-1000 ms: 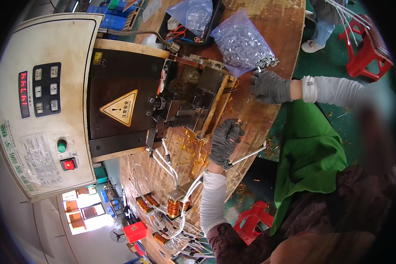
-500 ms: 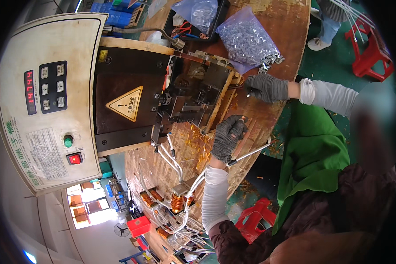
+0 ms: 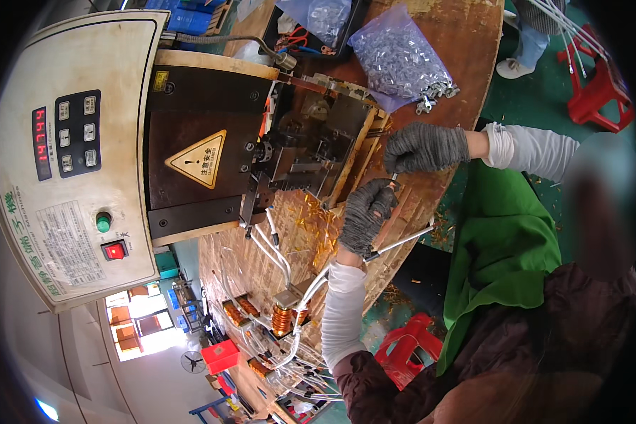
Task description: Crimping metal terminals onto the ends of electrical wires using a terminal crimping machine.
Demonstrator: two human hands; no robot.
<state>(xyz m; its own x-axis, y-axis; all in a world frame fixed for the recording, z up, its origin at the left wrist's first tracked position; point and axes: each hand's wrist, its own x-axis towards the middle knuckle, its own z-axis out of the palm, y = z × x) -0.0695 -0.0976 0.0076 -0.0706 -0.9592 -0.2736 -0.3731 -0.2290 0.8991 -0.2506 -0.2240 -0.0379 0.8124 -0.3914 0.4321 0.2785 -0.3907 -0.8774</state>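
Observation:
My gloved left hand (image 3: 366, 218) is closed, its fingers curled round a wire whose short coppery end (image 3: 392, 185) shows at the fingertips. My gloved right hand (image 3: 425, 148) pinches a small metal terminal (image 3: 394, 177) right at that wire end; whether the end sits inside it I cannot tell. A white cable (image 3: 406, 242) with a dark sleeve sticks out beside my left wrist. Both hands are just in front of the crimping machine (image 3: 311, 152). Above my right hand lies an open plastic bag of metal terminals (image 3: 403, 60), some spilled at its mouth.
The machine's pale control box (image 3: 71, 155) has a red display. Copper coils (image 3: 283, 319) with white leads lie on the wooden table (image 3: 466, 42), among copper-coloured scraps. A black tray (image 3: 343, 53) holds pliers and bags. Red stools (image 3: 601, 88) and another person's leg (image 3: 530, 49) are beyond the table edge.
My right hand has moved down toward my left, bringing the terminal to the wire end. My left hand has stayed nearly in place. The view has shifted slightly.

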